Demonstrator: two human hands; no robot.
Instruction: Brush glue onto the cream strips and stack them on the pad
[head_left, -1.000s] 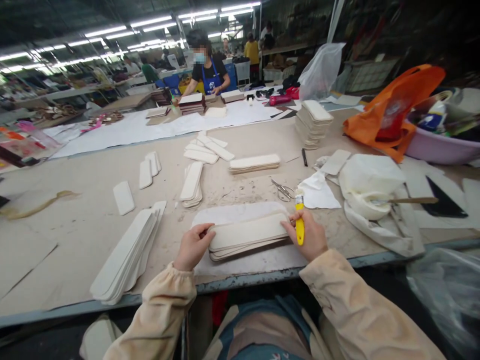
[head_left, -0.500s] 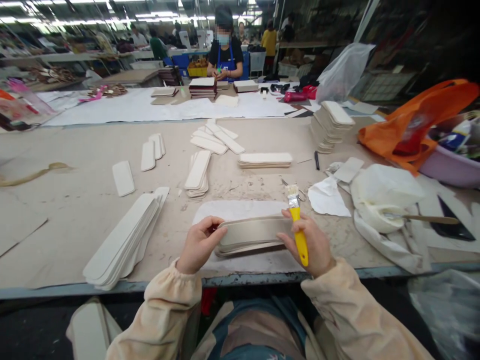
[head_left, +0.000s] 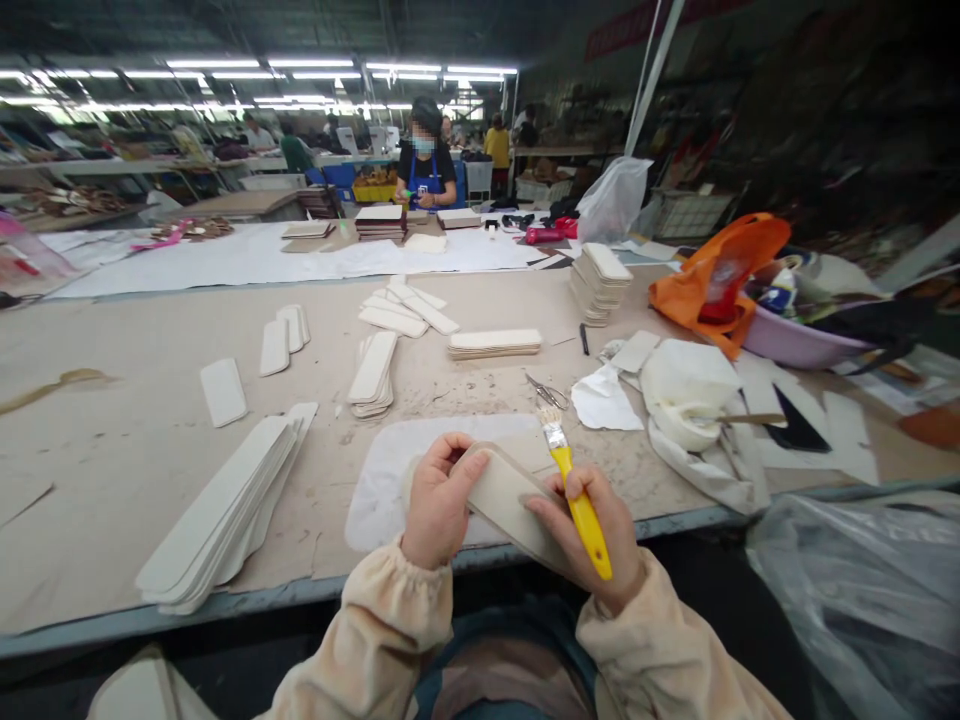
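Note:
Between my hands is a stack of long, round-ended pale strips point(head_left: 510, 496), tilted down to the right. My left hand point(head_left: 444, 500) is closed on its upper left end, thumb on top. My right hand point(head_left: 600, 535) grips the lower right end and also holds a paintbrush point(head_left: 574, 500) with a yellow handle, bristles pointing up and away. Beneath the strips lies a white sheet point(head_left: 379, 490), partly covered by my hands. How many strips I hold cannot be made out. A pair of scissors point(head_left: 547, 392) rests just beyond the bristles.
A fanned pile of long strips point(head_left: 217, 510) lies left. Smaller stacks point(head_left: 373, 370) and loose strips point(head_left: 409, 305) are farther back. On the right are a bundled white cloth point(head_left: 686, 390), an orange bag point(head_left: 720, 270) and a purple basin point(head_left: 802, 335). A co-worker point(head_left: 426, 175) stands across the table.
The strips have turned from nearly level to slanting, right end lowered toward me. Both hands moved with them, closer to the table edge. The camera view has shifted right and up.

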